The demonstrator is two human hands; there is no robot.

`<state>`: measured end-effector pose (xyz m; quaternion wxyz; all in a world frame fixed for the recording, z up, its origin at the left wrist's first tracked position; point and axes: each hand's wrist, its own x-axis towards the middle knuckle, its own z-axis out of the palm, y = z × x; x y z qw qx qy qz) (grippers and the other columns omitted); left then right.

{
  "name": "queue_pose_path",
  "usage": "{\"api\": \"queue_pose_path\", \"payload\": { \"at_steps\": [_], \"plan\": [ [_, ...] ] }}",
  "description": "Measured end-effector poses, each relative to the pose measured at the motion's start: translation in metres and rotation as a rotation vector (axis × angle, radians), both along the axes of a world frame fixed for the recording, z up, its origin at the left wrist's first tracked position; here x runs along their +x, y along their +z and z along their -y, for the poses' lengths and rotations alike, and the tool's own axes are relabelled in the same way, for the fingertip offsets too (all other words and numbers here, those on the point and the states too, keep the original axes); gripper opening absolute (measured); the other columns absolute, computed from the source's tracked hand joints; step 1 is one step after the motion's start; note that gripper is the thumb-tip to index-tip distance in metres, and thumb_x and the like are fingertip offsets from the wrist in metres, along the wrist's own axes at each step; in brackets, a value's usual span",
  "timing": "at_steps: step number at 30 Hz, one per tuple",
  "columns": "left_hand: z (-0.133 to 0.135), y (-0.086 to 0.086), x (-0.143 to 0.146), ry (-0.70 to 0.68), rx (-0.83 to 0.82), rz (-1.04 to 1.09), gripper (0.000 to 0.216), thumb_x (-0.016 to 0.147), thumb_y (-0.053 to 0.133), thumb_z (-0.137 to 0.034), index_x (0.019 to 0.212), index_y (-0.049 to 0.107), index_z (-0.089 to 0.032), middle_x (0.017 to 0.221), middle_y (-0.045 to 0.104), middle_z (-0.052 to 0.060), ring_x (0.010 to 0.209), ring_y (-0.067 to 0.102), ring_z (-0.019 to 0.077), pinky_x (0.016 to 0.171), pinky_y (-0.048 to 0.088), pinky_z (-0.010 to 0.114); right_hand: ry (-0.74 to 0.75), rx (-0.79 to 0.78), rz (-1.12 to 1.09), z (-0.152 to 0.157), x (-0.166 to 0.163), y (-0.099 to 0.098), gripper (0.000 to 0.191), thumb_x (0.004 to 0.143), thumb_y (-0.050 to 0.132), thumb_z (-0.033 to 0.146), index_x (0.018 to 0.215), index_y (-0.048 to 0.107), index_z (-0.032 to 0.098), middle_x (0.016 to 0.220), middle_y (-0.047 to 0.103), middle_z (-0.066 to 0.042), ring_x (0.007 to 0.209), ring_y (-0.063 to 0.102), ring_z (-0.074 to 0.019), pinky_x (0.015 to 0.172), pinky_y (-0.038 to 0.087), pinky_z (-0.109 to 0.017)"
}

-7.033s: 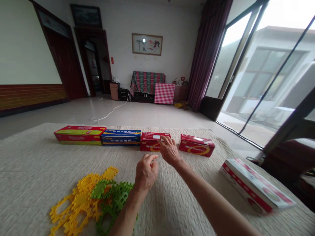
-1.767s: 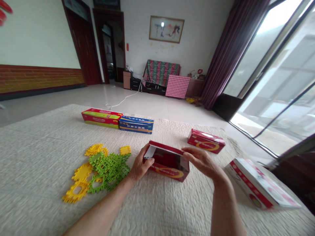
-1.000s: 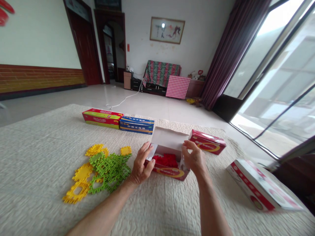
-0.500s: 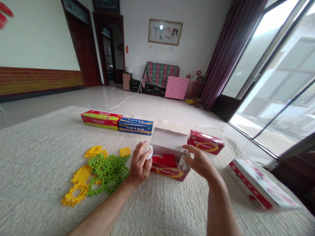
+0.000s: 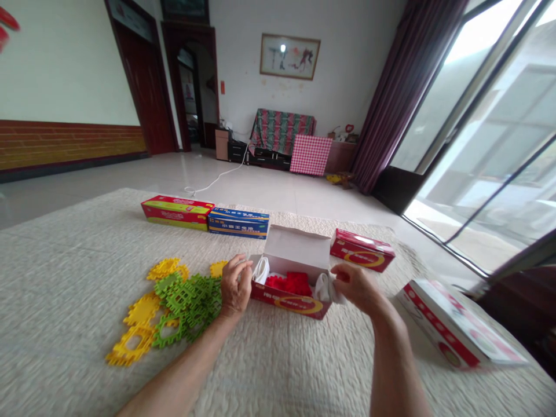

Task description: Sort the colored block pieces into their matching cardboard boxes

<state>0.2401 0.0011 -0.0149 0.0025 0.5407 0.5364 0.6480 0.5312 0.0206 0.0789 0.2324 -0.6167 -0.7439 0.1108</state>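
An open red cardboard box [image 5: 289, 304] sits on the pale quilted cover, its lid [image 5: 297, 246] raised at the back. Inside lie red plastic pieces [image 5: 297, 284] in the middle, a coiled white cord [image 5: 261, 270] at the left end and a white bundle [image 5: 322, 286] at the right end. My left hand [image 5: 237, 285] pinches the box's left end flap, thumb and fingers together. At the other end, my right hand [image 5: 357, 288] has its fingers closed on the right end flap, which is partly hidden by them.
Green interlocking plastic pieces [image 5: 191, 304] and yellow ones [image 5: 142, 308] are heaped at the left. Behind stand a red-and-green box [image 5: 178, 212], a blue box [image 5: 238, 223] and another red box [image 5: 362, 250]. A white-and-red box [image 5: 463, 324] lies at the right.
My left hand has moved left, off the white cord, folding the left end flap outward. My right fingers have come down and closed on the right flap, now turned outward.
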Motion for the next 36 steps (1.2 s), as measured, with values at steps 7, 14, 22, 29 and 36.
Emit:
{"api": "queue_pose_path", "payload": {
  "at_steps": [7,14,22,29,36],
  "plan": [
    [0.004,0.008,0.002,-0.081,-0.078,-0.033,0.028,0.088,0.045,-0.026,0.081,0.07,-0.016,0.083,0.071,0.007,0.082,0.066,0.0183,0.078,0.052,0.029,-0.032,-0.073,0.003,0.005,-0.013,0.004,0.036,0.074,0.051,0.036,0.098,0.066,0.013,0.082,0.071,-0.009,0.07,0.064,-0.0202,0.064,0.046,-0.031],
    [0.011,0.036,0.003,-0.145,-0.366,-0.185,0.032,0.088,0.048,-0.038,0.094,0.071,-0.016,0.091,0.073,0.009,0.08,0.067,0.0184,0.076,0.049,0.027,0.014,-0.115,0.029,0.012,-0.025,0.004,0.061,0.069,0.058,0.038,0.126,0.053,0.016,0.085,0.069,-0.008,0.072,0.064,-0.0214,0.067,0.046,-0.033],
    [0.001,0.082,0.01,-0.083,-0.753,-0.603,0.061,0.083,0.05,-0.031,0.141,0.041,-0.016,0.097,0.073,0.014,0.091,0.068,0.0295,0.077,0.048,0.036,-0.092,-0.116,0.096,0.014,-0.045,0.001,0.056,0.074,0.056,0.026,0.127,0.047,0.01,0.108,0.064,-0.019,0.095,0.062,-0.0269,0.079,0.045,-0.035],
    [-0.012,0.085,-0.004,-0.338,-0.799,-0.703,0.068,0.074,0.046,-0.015,0.141,0.043,-0.017,0.117,0.068,0.013,0.106,0.064,0.0267,0.087,0.046,0.033,-0.037,-0.122,0.073,0.009,-0.036,-0.005,0.058,0.069,0.049,0.007,0.126,0.046,0.013,0.103,0.065,-0.014,0.093,0.062,-0.0232,0.078,0.043,-0.031],
    [-0.013,0.084,-0.005,-0.317,-0.804,-0.645,0.067,0.072,0.046,-0.014,0.139,0.046,-0.016,0.117,0.069,0.013,0.107,0.064,0.0259,0.088,0.047,0.031,-0.028,-0.166,0.059,0.009,-0.039,0.0,0.062,0.067,0.046,0.004,0.129,0.046,0.015,0.09,0.065,-0.009,0.078,0.06,-0.0197,0.072,0.043,-0.029]
  ]
}}
